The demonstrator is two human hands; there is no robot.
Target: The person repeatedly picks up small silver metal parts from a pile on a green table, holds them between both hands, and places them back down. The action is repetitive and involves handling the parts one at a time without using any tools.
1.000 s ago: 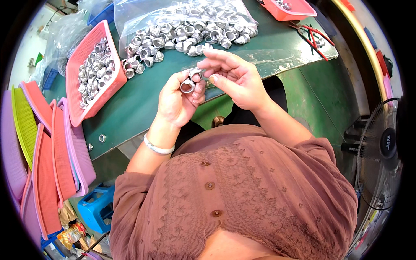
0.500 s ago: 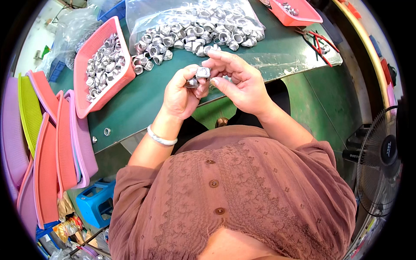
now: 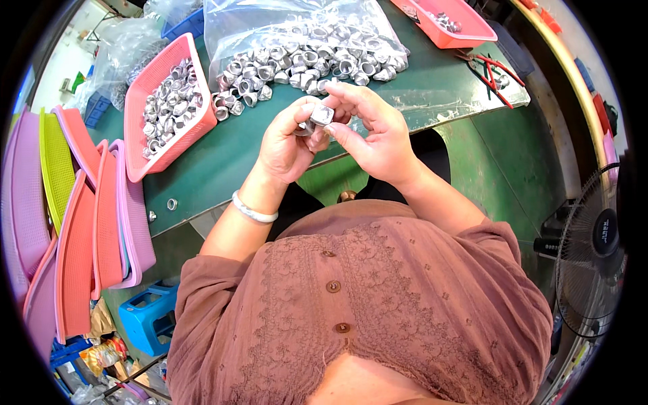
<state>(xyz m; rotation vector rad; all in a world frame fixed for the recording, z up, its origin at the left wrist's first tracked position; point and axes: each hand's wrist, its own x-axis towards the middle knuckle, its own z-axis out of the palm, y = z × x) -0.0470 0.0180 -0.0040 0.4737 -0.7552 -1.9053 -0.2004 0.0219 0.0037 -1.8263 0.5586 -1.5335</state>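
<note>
A silver metal ring with a broad square face [image 3: 322,115] is held up just over the near edge of the green table. My left hand [image 3: 287,138] is closed round it, thumb and fingers pinching the band. From the other side my right hand [image 3: 378,131] meets it, thumb tip and curled fingers at the edge of the face. A second grey piece shows in part between the left fingers; its kind is hard to make out. Beyond the hands, a heap of similar rings [image 3: 307,64] spills from a clear plastic bag [image 3: 236,23].
A pink basket of rings [image 3: 140,108] stands left, another pink basket [image 3: 466,37] far right beside red-handled pliers [image 3: 496,77]. One loose ring [image 3: 172,204] lies near the left table edge. Stacked coloured baskets [image 3: 74,236] and a blue stool [image 3: 145,317] are left; a fan [image 3: 594,250] stands right.
The square face of the ring has tilted and turned between my fingers. My right thumb and fingers have come in closer around it. The whole view has shifted slightly.
</note>
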